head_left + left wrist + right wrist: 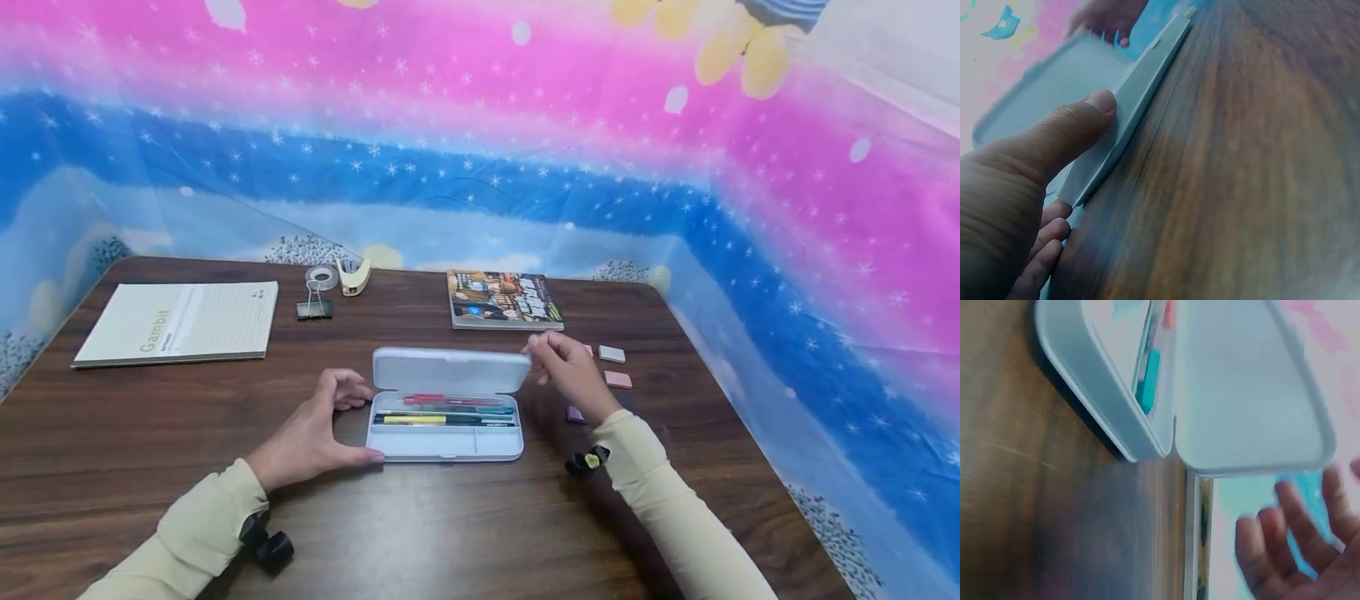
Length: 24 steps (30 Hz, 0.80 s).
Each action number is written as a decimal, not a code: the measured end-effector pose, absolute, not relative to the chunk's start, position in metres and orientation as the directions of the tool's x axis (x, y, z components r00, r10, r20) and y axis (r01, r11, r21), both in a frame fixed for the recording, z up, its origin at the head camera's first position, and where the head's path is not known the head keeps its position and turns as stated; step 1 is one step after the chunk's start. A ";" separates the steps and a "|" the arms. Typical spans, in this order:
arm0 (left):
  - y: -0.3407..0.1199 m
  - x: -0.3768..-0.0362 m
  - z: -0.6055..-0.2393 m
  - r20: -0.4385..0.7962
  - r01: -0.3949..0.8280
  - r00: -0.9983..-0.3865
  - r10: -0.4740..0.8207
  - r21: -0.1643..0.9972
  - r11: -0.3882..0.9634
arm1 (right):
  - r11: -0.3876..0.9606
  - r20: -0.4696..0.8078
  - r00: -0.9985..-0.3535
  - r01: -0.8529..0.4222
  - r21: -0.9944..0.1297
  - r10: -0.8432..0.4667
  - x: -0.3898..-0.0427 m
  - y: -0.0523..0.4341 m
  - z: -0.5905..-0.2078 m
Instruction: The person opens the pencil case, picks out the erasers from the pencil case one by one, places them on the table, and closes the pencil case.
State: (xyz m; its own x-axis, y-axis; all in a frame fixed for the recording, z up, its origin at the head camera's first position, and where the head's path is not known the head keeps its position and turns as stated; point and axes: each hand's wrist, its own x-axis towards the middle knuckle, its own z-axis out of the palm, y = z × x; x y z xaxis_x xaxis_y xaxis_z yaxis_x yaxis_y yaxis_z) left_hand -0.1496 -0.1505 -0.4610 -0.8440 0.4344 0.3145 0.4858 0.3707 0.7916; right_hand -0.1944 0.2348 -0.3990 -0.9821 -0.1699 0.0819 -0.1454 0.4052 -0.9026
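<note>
Pencil case open on the table, both my hands on it, and that lid could drop.

The table (150,433) carries the white pencil case (446,446) between my hands; its lid (450,369) stands raised, and it looks ready to fall shut or tip the tray, spilling the pens (450,410), if I let go carelessly. My left hand (318,429) braces the case's left end, thumb (1082,122) pressed on its edge, fingers straight. My right hand (570,371) sits at the lid's right corner, fingers (1285,519) loosely spread, touching rather than clamping.
</note>
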 end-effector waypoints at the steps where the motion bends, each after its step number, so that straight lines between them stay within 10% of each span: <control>1: -0.150 -0.150 -0.461 0.313 0.484 -0.844 0.435 0.794 0.368 | 0.415 0.098 -0.972 -0.181 -0.892 -0.214 -0.188 0.236 -0.400; 10: -0.153 -0.149 -0.460 0.278 0.463 -0.855 0.438 0.789 0.404 | 0.572 0.162 -0.835 -0.488 -0.659 -0.526 -0.153 0.247 -0.417; 24: -0.152 -0.151 -0.460 0.286 0.476 -0.853 0.437 0.771 0.424 | 0.671 0.101 -0.840 -0.492 -0.555 -0.533 -0.147 0.241 -0.421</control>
State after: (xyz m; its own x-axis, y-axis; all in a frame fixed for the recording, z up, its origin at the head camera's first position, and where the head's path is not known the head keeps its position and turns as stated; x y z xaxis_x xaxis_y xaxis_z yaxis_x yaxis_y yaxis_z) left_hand -0.1506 -0.1518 -0.4599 -0.8528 0.4371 0.2858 0.4757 0.4242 0.7706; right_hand -0.1474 0.2414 -0.4209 -0.8400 -0.5330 0.1013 -0.4925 0.6708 -0.5545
